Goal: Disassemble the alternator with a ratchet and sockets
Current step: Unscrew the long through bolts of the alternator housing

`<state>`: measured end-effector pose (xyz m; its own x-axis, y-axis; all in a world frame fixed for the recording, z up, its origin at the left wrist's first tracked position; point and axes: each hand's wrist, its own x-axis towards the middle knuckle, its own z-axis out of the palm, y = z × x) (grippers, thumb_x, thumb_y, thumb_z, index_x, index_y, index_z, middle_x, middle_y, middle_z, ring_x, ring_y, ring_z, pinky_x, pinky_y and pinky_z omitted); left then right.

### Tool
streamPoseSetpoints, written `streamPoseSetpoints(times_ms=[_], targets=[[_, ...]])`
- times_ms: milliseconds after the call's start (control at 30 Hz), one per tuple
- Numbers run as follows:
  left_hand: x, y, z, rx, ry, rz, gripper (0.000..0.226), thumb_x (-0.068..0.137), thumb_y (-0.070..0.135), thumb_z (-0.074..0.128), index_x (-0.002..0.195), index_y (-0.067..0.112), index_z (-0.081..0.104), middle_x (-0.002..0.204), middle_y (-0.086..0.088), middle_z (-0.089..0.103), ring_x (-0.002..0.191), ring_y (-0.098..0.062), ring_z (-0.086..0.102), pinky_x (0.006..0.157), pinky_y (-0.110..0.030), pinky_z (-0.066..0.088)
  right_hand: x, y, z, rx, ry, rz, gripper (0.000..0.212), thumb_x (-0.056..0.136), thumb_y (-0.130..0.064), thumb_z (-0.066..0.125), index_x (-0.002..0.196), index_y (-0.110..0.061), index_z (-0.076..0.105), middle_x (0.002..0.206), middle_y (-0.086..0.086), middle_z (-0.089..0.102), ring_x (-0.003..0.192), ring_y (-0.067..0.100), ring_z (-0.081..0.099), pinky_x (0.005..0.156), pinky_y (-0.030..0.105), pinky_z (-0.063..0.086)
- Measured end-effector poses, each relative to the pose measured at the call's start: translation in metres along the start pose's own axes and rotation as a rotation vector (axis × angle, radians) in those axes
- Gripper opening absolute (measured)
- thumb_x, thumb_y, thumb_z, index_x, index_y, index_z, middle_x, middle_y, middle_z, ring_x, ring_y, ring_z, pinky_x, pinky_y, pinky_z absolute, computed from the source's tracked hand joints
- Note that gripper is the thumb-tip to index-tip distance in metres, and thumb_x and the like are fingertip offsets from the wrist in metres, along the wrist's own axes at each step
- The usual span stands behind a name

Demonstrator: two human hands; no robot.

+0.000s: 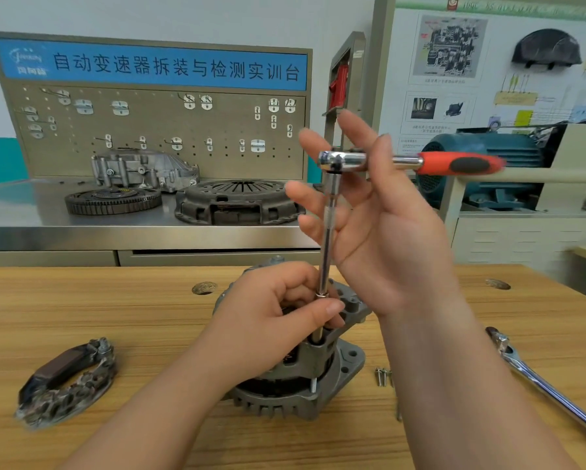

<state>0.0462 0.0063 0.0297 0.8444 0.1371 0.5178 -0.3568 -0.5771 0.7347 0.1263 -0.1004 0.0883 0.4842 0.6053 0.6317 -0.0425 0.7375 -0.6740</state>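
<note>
The grey alternator (318, 385) stands on the wooden table (149, 320), in the middle. A long extension bar (328, 239) rises upright from it, and a ratchet (345, 161) with a red and black handle (461, 163) sits on top, its handle pointing right. My left hand (278, 320) pinches the lower end of the bar, just above the alternator. My right hand (379, 212) is beside the ratchet head with its fingers spread and straight, gripping nothing. The socket at the bar's foot is hidden by my left hand.
A removed rectifier part (67, 381) lies at the left of the table. Loose bolts (383, 376) and a second ratchet (549, 385) lie at the right. Behind stands a steel bench (47, 212) with a clutch plate (237, 201), a ring gear (111, 200) and a pegboard.
</note>
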Motion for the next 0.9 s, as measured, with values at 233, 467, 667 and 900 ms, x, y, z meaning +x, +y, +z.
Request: streamPoseSetpoints(times_ms=[233,467,667,900], targets=[[0.000,-0.001,0.000,-0.021,0.005,-0.012,0.005,0.083,0.025,0.070,0.085,0.021,0.068,0.077,0.005,0.075,0.076,-0.019,0.072,0.077,-0.049,0.057,-0.002,0.006,0.004,-0.404,0.099,-0.292,0.021,0.096,-0.032,0.048,0.110,-0.030,0.064,0.111,-0.003,0.072,0.092,0.021,0.072,0.077,0.029,0.056],[0.001,-0.003,-0.002,-0.023,-0.034,0.007,0.013,0.084,0.022,0.059,0.091,0.017,0.069,0.079,0.004,0.076,0.080,-0.017,0.072,0.080,-0.048,0.056,0.000,0.008,0.003,0.043,0.042,0.035,0.034,0.097,-0.042,0.038,0.116,-0.023,0.060,0.100,0.005,0.075,0.079,0.020,0.072,0.060,0.025,0.056],[0.001,-0.005,-0.002,-0.004,-0.038,0.005,0.009,0.087,0.021,0.063,0.094,0.022,0.068,0.080,0.009,0.076,0.080,-0.007,0.072,0.078,-0.035,0.057,-0.004,0.010,0.000,-0.667,0.119,-0.600,0.021,0.095,-0.017,0.054,0.114,-0.021,0.062,0.110,0.002,0.068,0.099,0.012,0.064,0.086,0.031,0.051],[0.001,-0.004,-0.002,-0.083,-0.044,0.024,0.017,0.083,0.029,0.062,0.091,0.017,0.070,0.078,0.002,0.075,0.080,-0.016,0.072,0.079,-0.039,0.058,-0.002,0.006,0.007,0.026,0.079,-0.014,0.037,0.101,-0.039,0.031,0.120,-0.019,0.055,0.108,-0.001,0.074,0.078,0.023,0.073,0.056,0.024,0.055]])
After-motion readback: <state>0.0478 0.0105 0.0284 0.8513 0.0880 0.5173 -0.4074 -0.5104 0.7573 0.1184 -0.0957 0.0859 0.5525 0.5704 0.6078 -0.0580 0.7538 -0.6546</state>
